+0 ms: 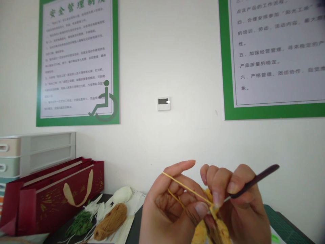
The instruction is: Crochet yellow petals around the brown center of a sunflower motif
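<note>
My right hand (236, 196) grips a crochet hook (256, 181) by its dark handle, the metal shaft pointing down and left into the stitches. My left hand (175, 203) pinches a piece of yellow crochet work (220, 228) between thumb and fingers, close to the hook's tip. A strand of yellow yarn (186, 187) runs over the raised left index finger down to the hook. The hook's very tip is hidden among the yarn and fingertips. Part of the yellow work hangs below both hands, cut off by the frame's lower edge.
On the dark table at left lie a brown yarn skein (111, 220), green yarn (80, 222) and white yarn (123, 195). Dark red gift bags (63, 200) stand beside plastic drawers (48, 149). A green mat (286, 223) lies at right. Posters hang on the wall.
</note>
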Available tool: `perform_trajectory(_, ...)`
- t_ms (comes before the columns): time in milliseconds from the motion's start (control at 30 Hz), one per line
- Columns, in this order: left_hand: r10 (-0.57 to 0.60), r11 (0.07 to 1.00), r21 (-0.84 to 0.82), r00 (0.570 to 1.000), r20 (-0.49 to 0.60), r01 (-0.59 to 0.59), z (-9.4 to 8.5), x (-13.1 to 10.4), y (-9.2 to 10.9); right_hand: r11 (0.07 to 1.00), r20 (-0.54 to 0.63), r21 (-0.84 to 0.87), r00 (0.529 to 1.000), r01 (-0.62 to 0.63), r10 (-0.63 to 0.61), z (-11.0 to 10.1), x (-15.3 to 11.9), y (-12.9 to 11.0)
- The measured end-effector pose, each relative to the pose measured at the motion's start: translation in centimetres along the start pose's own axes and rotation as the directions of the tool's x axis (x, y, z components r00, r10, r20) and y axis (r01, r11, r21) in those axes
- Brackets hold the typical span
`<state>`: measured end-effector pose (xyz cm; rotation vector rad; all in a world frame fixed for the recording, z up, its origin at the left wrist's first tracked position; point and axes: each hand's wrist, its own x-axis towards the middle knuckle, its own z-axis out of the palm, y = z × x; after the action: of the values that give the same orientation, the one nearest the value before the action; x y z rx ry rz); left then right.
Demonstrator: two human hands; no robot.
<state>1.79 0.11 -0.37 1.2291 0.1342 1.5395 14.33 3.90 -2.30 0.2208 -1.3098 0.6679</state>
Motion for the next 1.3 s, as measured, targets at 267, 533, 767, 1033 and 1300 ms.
perform_trajectory(267,-0.035,0.999,0.023,0.999,0.030,0.034,0.1,-0.1,0.4,0.987,0.060,-0.132,0.995,0.087,-0.079,-0.3,0.8,-0.9)
perform_trajectory(533,-0.098,0.989,0.114,0.995,0.019,0.095,-0.3,-0.3,0.9,0.953,0.089,-0.266,0.988,0.142,-0.123,-0.3,0.6,-2.1)
perform_trajectory(767,-0.048,0.986,0.157,0.999,-0.022,0.051,-0.3,-0.1,0.4,0.895,0.113,-0.413,0.984,0.170,-0.135,-0.5,0.2,-2.7)
perform_trajectory(1033,-0.030,0.989,0.140,0.998,-0.050,0.037,0.1,0.0,0.6,0.852,0.052,-0.500,0.987,0.155,-0.149,-0.1,-0.4,-2.7)
perform_trajectory(1300,0.027,0.968,0.251,0.990,-0.135,0.008,0.2,0.1,0.2,0.797,0.009,-0.576,0.977,0.181,-0.215,-0.1,-0.8,-2.7)
